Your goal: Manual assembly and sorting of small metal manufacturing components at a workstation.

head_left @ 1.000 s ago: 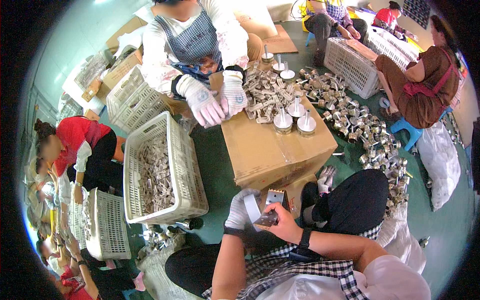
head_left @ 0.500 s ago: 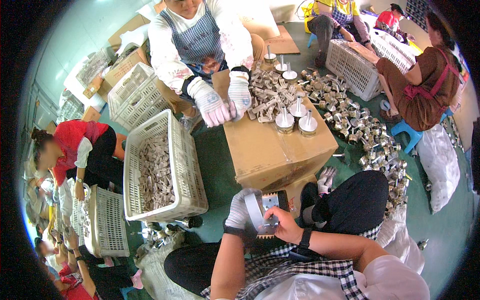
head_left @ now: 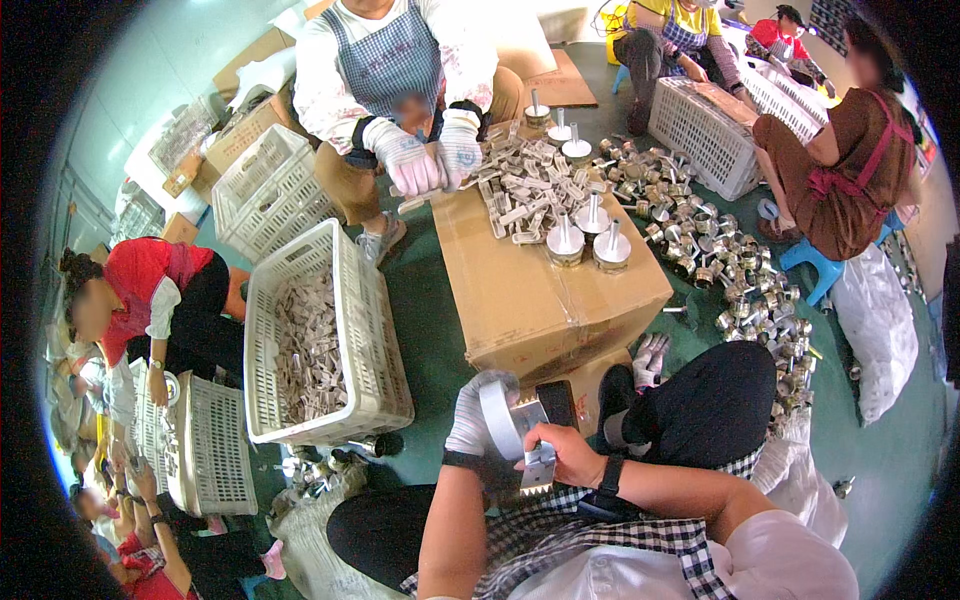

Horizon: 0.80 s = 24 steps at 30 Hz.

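My gloved left hand [head_left: 475,422] is closed around a pale grey ring [head_left: 502,420]. Fixed to or held against that ring is a shiny toothed metal plate [head_left: 538,468], with saw-like teeth showing at its upper and lower ends. My bare right hand [head_left: 566,455] pinches the plate between thumb and fingers. I cannot make out how plate and ring join. Both hands are above my lap. A dark flat thing [head_left: 558,402] lies just past them. Beyond stands a cardboard box [head_left: 550,310] bearing metal discs with stems [head_left: 565,240] and a heap of small metal pieces [head_left: 525,185].
A white crate [head_left: 380,350] of small metal pieces stands left of the box. Many stemmed metal parts [head_left: 740,290] cover the floor to the right. Opposite, a person's gloved hands [head_left: 430,165] hold a small piece. Other people sit by crates. A white sack [head_left: 872,325] stands at right.
The ring and toothed plate have turned in my hands, the ring shifting slightly up and left. The gloved hands opposite have moved back, away from the box.
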{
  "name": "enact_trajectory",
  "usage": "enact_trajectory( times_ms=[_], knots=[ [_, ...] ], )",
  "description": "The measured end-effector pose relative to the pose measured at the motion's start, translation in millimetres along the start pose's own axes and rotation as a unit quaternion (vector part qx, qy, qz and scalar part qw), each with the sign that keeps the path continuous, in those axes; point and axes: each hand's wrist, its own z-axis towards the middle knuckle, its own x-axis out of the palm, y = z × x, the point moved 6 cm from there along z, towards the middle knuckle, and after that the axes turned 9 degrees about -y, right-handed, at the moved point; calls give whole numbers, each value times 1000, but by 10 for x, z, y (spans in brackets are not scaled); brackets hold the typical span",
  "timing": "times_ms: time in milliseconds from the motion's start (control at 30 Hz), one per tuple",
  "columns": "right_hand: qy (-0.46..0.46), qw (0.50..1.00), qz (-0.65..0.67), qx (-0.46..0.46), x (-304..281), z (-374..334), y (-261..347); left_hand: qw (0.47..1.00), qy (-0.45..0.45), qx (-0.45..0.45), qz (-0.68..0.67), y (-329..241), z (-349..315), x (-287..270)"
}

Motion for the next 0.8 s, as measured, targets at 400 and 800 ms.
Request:
enact_trajectory(
  times_ms=[400, 800],
  knots=[
    [-6, 997, -66, -46, -15, 14, -8, 991, -24, 96, 91, -17, 3, -84],
    [2, 986, -126, -110, 77, -59, 113, 999, -15, 39, 34, 28, -309, 131]
  ],
)
